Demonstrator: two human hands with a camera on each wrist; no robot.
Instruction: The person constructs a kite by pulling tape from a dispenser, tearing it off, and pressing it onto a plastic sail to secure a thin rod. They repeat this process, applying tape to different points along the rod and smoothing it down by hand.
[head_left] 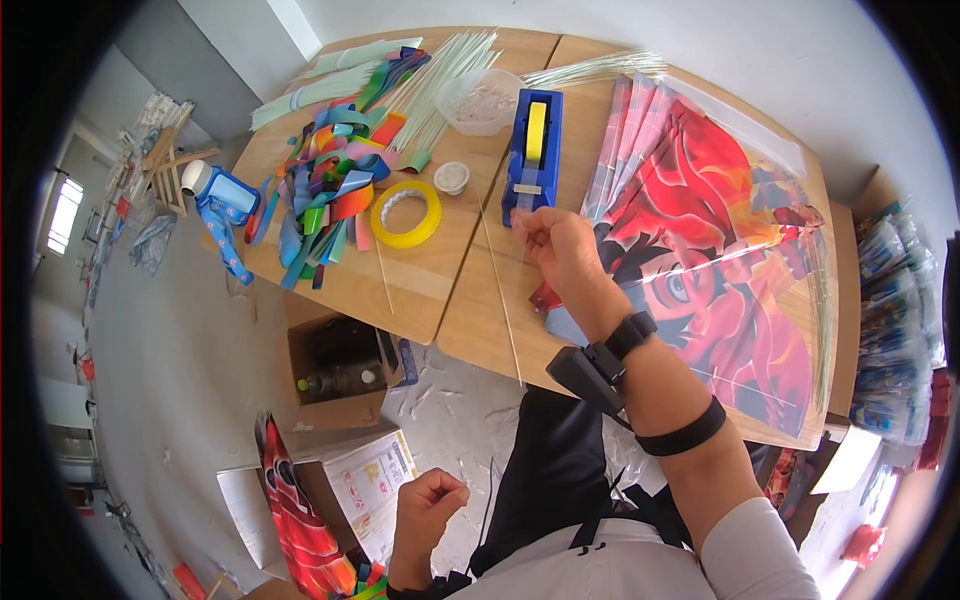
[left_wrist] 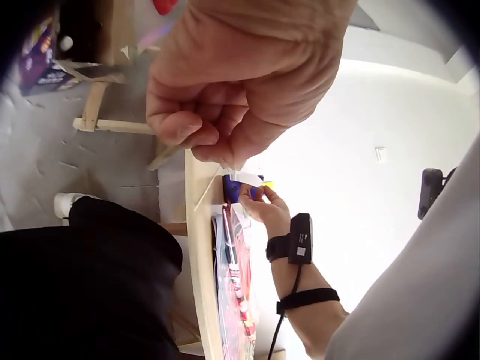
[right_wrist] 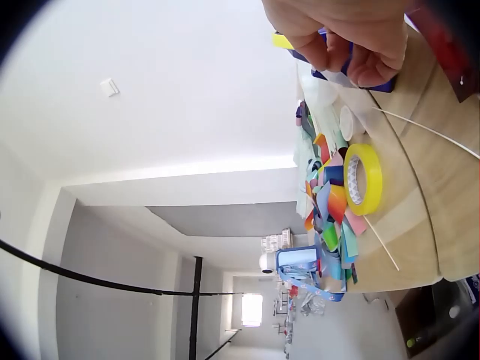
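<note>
Your right hand (head_left: 562, 250) pinches clear tape (right_wrist: 335, 78) at the near end of the blue plastic dispenser (head_left: 552, 135), just beyond its fingertips on the wooden bench (head_left: 480, 325). Your left hand (head_left: 428, 508), off the near edge, is curled; whether it grips anything, you cannot tell.

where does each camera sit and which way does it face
Head: worn on the head, facing down at the table; left hand, right hand, right arm, legs show.
Left wrist: worn there, faces past the left hand to the right arm; legs show.
Right wrist: worn there, faces along the table; only the right hand shows.
Head and right wrist share the yellow tape roll.
</note>
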